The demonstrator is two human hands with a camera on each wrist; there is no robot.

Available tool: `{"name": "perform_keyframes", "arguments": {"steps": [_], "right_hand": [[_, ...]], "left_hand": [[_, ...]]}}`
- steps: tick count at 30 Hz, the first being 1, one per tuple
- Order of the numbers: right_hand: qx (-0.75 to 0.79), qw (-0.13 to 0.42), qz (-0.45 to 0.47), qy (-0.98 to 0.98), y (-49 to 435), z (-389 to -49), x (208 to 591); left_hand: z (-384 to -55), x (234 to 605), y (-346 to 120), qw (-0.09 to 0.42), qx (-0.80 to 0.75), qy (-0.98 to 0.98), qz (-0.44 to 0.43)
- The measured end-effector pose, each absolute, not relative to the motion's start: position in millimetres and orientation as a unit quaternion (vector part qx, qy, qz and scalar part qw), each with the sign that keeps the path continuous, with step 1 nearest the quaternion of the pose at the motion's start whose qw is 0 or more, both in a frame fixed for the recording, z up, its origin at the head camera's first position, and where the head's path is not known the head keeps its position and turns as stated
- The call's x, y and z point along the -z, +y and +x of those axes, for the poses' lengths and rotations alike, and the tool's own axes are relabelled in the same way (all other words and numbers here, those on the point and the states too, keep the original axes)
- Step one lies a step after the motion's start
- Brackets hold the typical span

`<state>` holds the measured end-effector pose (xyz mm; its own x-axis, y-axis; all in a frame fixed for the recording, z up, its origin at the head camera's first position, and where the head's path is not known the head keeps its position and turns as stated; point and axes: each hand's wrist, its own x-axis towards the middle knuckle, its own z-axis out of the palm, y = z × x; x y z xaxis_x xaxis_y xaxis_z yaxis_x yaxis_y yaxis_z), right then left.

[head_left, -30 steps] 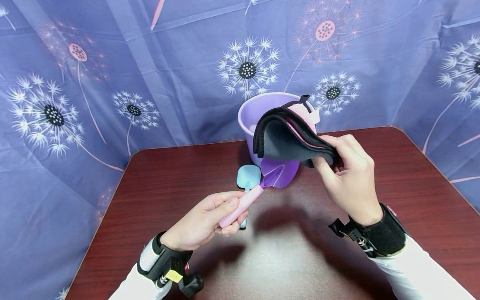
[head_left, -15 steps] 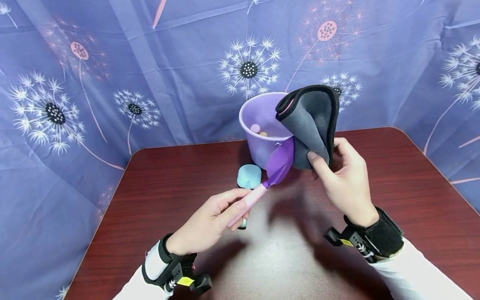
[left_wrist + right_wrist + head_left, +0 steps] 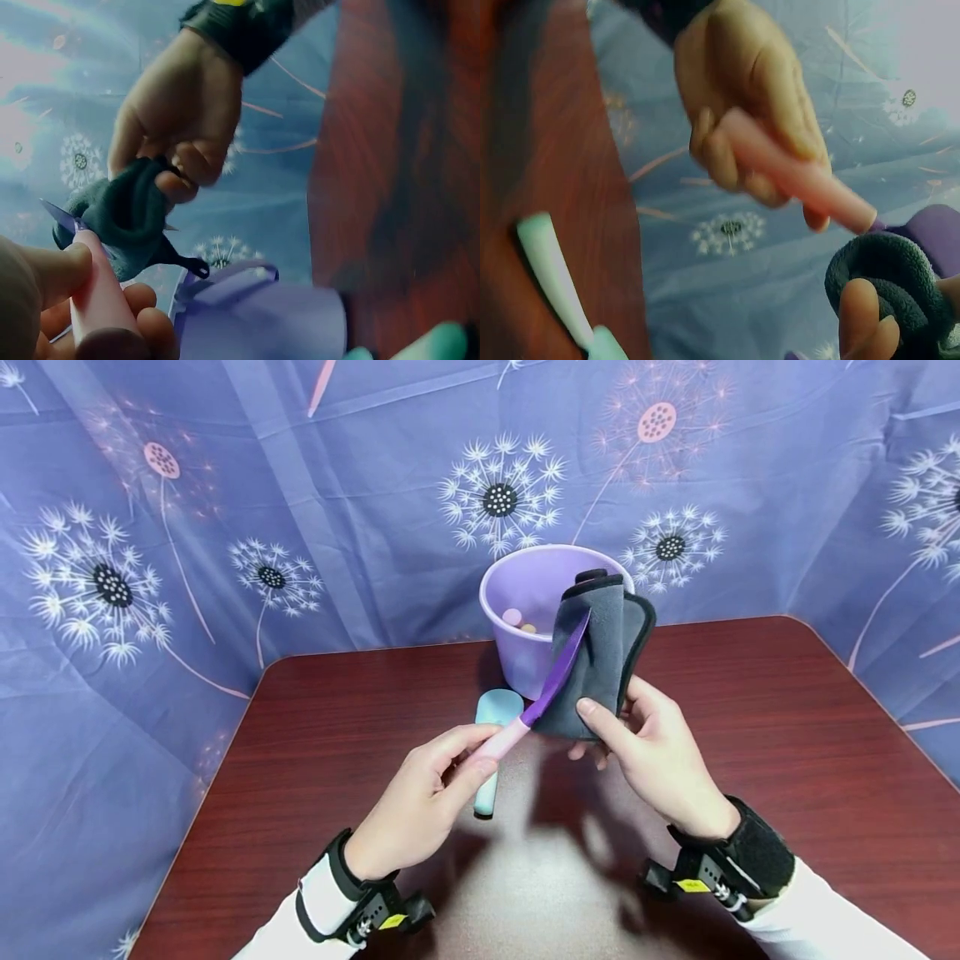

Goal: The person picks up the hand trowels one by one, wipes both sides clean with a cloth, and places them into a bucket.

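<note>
My left hand (image 3: 416,806) grips the pink handle of a small trowel (image 3: 557,681) with a purple blade. The blade points up and right, seen nearly edge-on, and lies across the front of a grey cloth (image 3: 603,652) with black edging. My right hand (image 3: 663,756) pinches this folded cloth near its lower edge, thumb in front and fingers behind. In the left wrist view a black hanging loop (image 3: 184,261) sticks out from the cloth. The right wrist view shows the trowel handle (image 3: 795,172) wrapped by the left fingers, with the cloth beside the blade.
Behind the cloth stands a lilac bucket (image 3: 517,664) with small round pieces (image 3: 512,617) inside. A light blue toy shovel (image 3: 487,789) lies on the dark red table (image 3: 337,718), partly under my left hand. A blue dandelion-print curtain (image 3: 360,527) hangs behind the table.
The right hand has moved left and down, bringing the cloth from over the bucket's rim against the trowel. The left hand has turned the trowel from face-up to nearly edge-on.
</note>
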<state>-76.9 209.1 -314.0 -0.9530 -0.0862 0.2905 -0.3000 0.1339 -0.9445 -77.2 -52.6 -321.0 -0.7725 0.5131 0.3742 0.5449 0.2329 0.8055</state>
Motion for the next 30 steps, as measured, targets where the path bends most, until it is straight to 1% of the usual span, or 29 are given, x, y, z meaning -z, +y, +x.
{"name": "perform_keyframes", "arguments": {"steps": [6,11,14,20,23,26,30], "right_hand": [[-0.697,-0.005,0.134,-0.705,206.4,-73.0,313.4],[-0.755,-0.085,0.134,-0.636,207.2,-71.4,314.1],[-0.771,-0.118,0.131,-0.612,207.6,-71.0,314.1],[-0.771,-0.139,0.142,-0.605,207.7,-70.8,313.2],[-0.769,-0.142,0.147,-0.606,207.7,-70.7,312.9],[-0.765,-0.135,0.14,-0.613,208.0,-70.1,312.6],[-0.759,-0.111,0.128,-0.628,207.8,-69.5,312.0]], "left_hand": [[-79.5,321.7,-53.6,0.093,0.455,-0.825,-0.323],[-81.8,320.9,-53.7,0.144,0.436,-0.822,-0.337],[-82.7,320.5,-54.2,0.165,0.428,-0.821,-0.341],[-83.1,321.4,-55.3,0.194,0.406,-0.826,-0.34],[-83.4,321.8,-55.6,0.196,0.402,-0.828,-0.339],[-82.9,322.1,-55.4,0.19,0.405,-0.829,-0.337],[-81.3,322.9,-53.3,0.18,0.412,-0.828,-0.335]]}}
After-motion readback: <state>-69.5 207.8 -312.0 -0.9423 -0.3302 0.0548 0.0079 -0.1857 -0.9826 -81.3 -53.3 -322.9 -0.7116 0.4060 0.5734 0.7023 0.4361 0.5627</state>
